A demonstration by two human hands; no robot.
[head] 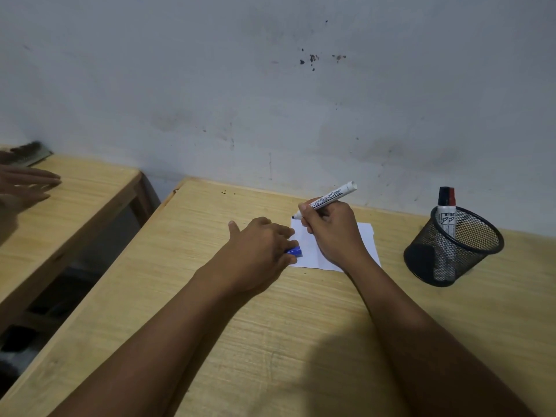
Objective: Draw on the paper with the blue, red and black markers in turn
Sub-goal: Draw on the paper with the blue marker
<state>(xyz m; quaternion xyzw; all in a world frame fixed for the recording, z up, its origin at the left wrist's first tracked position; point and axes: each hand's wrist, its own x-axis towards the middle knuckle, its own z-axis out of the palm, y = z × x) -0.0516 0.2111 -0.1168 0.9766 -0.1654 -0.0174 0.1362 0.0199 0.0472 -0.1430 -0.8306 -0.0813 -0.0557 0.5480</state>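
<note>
A small white sheet of paper [365, 240] lies on the wooden desk [270, 326] near the wall. My right hand [334, 233] grips an uncapped white board marker [328, 200], its tip at the paper's far left corner. My left hand [261, 251] rests on the paper's left edge and holds the blue cap [294, 251] between its fingers. The black-capped marker [443, 215] and the red-capped marker [451, 216] stand in a black mesh cup [469, 251] to the right.
A grey, stained wall runs right behind the desk. A second wooden table [75, 200] stands to the left across a gap, with another person's hand [27, 185] lying on it.
</note>
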